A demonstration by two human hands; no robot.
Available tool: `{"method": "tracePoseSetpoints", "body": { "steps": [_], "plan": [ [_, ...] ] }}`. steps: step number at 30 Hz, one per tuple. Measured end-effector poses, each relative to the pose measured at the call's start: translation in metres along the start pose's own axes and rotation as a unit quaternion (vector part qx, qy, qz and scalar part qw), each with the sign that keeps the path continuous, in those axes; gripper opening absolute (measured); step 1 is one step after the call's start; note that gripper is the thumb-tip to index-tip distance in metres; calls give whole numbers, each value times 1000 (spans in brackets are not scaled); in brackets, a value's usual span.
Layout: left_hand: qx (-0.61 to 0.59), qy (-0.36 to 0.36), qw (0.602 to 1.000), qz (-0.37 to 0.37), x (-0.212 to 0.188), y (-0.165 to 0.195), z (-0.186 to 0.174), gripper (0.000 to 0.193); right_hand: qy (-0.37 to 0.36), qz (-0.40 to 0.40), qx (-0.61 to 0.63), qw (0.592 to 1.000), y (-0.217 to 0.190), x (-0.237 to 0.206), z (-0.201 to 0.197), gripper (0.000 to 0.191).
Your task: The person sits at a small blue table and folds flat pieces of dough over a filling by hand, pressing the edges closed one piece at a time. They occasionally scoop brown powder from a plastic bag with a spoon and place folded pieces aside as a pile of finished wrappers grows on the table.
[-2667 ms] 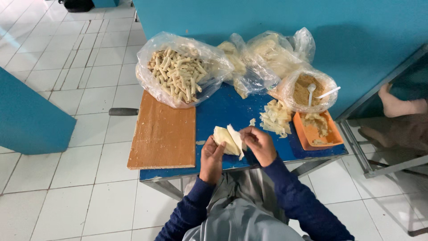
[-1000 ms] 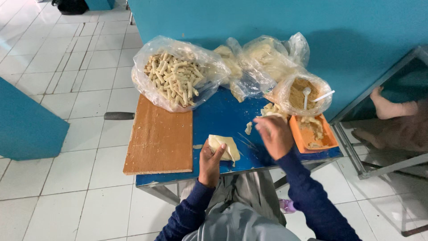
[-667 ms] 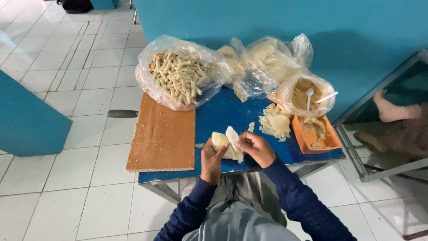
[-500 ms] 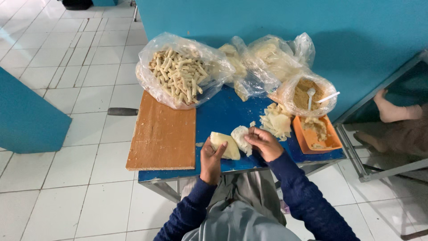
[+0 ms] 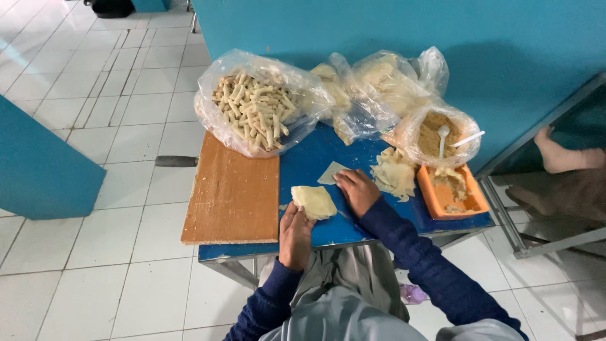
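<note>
L hand [image 5: 294, 228] lies flat, fingertips pinning the near edge of a pale wrapper sheet [image 5: 314, 201] on the blue table [image 5: 315, 158]; not clenched. R hand [image 5: 357, 191] rests loosely on a 2nd, triangular wrapper piece [image 5: 332, 172], beside the wrapper stack [image 5: 394, 173]. Looks like the laying-out stage; next likely needs filling from the orange tray [image 5: 442, 196]. R fingertips hidden, so actual pinch unclear.

Single head-worn view, which looked steeply down from above the seated person at the blue surface [image 5: 315, 158], fairly near; tiled floor [image 5: 95, 95] and wall bordered it.
</note>
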State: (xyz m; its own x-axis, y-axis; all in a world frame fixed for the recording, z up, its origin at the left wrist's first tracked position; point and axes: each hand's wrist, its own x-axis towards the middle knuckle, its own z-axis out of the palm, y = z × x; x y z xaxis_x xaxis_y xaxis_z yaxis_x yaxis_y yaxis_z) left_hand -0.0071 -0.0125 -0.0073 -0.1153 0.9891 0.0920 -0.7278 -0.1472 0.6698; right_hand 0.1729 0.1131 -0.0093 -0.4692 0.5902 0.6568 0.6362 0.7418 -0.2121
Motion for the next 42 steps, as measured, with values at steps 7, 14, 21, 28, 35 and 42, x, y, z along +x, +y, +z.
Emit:
{"method": "tracePoseSetpoints", "body": {
  "steps": [7,14,21,28,35,42],
  "plan": [
    [-1,2,1000,-15,6,-14,-1,37,-8,82,155,984,-45,-2,-45,18],
    [45,-12,999,-6,8,-19,0,25,7,69,119,991,-92,-5,-46,20],
    [109,-5,994,4,10,-15,6,26,-105,276,381,876,-56,-18,-36,13],
    [204,30,978,17,14,-17,2,15,-134,339,549,752,-29,-31,-20,19],
    [179,23,983,16,13,-19,1,16,-138,358,575,723,-24,-34,-18,19],
    [204,28,978,44,12,-21,1,20,-123,346,567,737,-30,-35,-21,13]
  ]
}}
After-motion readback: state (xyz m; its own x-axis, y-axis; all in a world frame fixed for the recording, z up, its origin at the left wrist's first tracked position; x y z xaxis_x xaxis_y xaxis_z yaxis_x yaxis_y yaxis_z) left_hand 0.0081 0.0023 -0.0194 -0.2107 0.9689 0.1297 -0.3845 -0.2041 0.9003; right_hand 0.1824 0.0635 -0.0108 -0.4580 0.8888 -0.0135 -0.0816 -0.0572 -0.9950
